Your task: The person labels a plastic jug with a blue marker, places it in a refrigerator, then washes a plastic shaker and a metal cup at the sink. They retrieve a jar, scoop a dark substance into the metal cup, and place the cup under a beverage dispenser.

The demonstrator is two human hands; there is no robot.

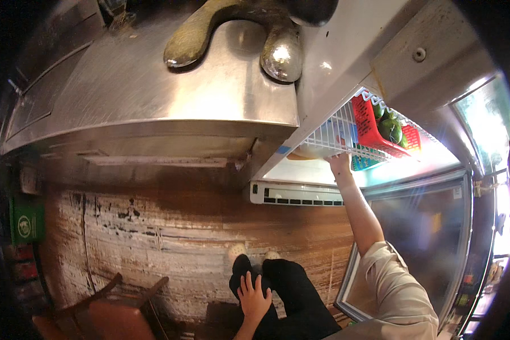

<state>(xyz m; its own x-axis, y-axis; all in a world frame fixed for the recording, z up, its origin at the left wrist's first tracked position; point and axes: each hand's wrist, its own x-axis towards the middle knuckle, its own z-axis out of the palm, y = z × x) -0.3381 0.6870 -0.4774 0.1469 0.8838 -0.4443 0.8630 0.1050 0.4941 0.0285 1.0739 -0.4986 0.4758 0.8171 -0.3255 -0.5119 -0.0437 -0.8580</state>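
My right hand [340, 163] reaches into a lit upright refrigerator, just under a white wire shelf [333, 129]. Its fingers are partly hidden by the shelf wires and lie against a pale rounded thing [314, 151], so whether they grip it is unclear. On the shelf is a red plastic basket [367, 123] with green avocado-like fruit [389, 129]. A teal container [363, 162] shows below the basket. My left hand [253, 297] rests on my black-trousered leg, fingers apart and holding nothing.
The glass refrigerator door [416, 238] stands open at the right. A stainless steel counter [131, 89] with rounded metal objects [282, 53] on it juts out ahead. At lower left are a brown wooden chair [119, 318] and a green crate [27, 223]. The floor [174, 238] is worn.
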